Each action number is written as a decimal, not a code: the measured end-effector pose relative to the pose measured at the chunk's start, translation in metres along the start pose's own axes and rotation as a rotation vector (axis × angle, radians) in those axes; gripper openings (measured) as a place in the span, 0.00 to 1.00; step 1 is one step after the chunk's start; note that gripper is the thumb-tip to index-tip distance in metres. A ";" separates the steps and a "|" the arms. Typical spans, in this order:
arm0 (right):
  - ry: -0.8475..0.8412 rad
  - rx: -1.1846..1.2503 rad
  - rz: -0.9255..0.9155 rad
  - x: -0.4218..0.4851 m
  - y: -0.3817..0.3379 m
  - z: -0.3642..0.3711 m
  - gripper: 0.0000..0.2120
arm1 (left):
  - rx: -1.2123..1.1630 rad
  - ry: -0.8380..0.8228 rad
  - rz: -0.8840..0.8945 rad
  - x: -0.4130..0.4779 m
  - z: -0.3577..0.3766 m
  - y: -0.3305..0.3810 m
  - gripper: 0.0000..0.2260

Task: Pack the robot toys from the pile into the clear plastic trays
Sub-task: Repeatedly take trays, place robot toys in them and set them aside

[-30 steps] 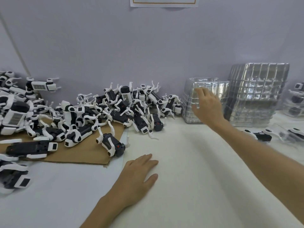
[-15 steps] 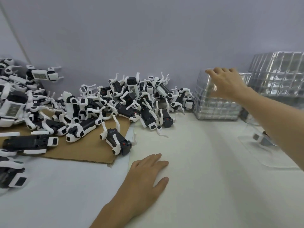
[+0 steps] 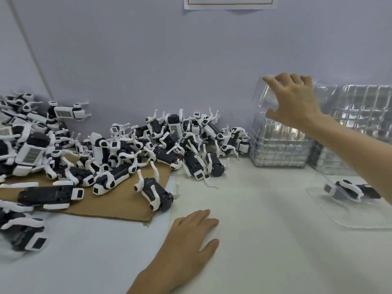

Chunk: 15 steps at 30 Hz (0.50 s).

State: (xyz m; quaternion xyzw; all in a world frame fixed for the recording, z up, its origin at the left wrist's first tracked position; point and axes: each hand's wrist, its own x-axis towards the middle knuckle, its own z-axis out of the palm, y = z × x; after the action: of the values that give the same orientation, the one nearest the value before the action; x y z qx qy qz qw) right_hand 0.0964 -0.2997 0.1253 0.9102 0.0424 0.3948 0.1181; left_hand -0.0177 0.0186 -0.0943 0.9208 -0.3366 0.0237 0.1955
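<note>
Lilac wall (image 3: 148, 60), white table (image 3: 265, 240).

Left of frame: brown card (image 3: 110, 206) flat on the table, with the pile (image 3: 148, 149) of black-and-white robot toys heaped on it, back against the wall and spilling right as far as the tray stack. One toy (image 3: 153, 193) lies on its side at the card's right edge, apart from the heap and the easiest pick.

Bottom centre: left hand (image 3: 188, 236) flat on the table, fingers straight, holding nothing.

Upper right: right hand (image 3: 294, 102) grips a clear tray (image 3: 268, 96), fingers curled over its top edge and thumb under it. The tray is tilted above the stack (image 3: 277, 145). A second stack (image 3: 360, 115) stands just right of the first.

Right edge: a filled tray (image 3: 343, 213) lies on the table with a toy in it, partly hidden by the forearm.

Handling, my read:
- Tray: thin, light, springy. Likely slippery, and nested trays may stick together. Hold it by the rim and don't squeeze the walls.
- Toys: hard plastic, light. The thin white legs stick out and tangle in the heap, so they could snag or snap.
- Take a toy by the black body, not by a leg, and lift it straight out of the pile.
</note>
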 end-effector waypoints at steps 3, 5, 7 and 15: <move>0.027 0.124 -0.123 -0.029 -0.032 -0.018 0.41 | 0.006 -0.005 0.004 0.000 0.000 -0.001 0.21; 0.061 0.210 -0.202 -0.055 -0.055 -0.031 0.40 | 0.001 -0.006 0.003 -0.001 0.000 -0.001 0.21; 0.098 0.286 -0.265 -0.084 -0.077 -0.042 0.38 | -0.002 -0.013 -0.001 -0.001 0.000 -0.001 0.21; 0.110 0.650 -0.138 -0.211 -0.157 -0.036 0.43 | -0.133 0.035 -0.019 -0.004 -0.003 0.003 0.24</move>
State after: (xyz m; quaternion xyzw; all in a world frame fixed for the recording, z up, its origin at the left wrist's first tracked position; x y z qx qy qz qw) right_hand -0.0717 -0.1771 -0.0391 0.8726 0.2336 0.4002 -0.1543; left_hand -0.0229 0.0200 -0.0912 0.9083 -0.3254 0.0155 0.2623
